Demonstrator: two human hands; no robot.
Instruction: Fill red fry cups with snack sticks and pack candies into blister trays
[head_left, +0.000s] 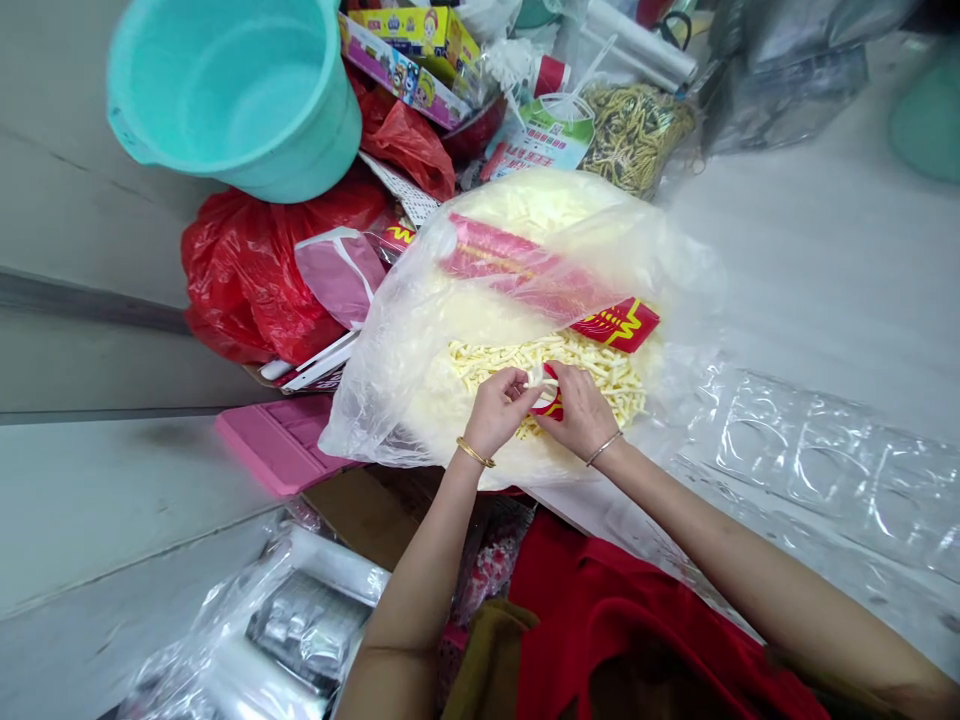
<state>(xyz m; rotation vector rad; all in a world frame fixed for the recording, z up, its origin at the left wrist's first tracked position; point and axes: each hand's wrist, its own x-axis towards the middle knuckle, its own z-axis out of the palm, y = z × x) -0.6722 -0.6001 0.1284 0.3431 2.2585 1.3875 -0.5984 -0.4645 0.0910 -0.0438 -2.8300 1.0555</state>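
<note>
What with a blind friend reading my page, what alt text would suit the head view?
The right hand holds a small red carton and the left hand pinches pale fry-like sticks at its opening, above a translucent plastic bag of similar sticks. A teal bucket and red plastic bag are at upper left.

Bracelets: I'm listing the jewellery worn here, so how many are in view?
2: a gold bracelet on the wrist of the left hand, and a silver bracelet on that of the right hand.

Turquoise bucket (319, 145) partly beyond view
</note>
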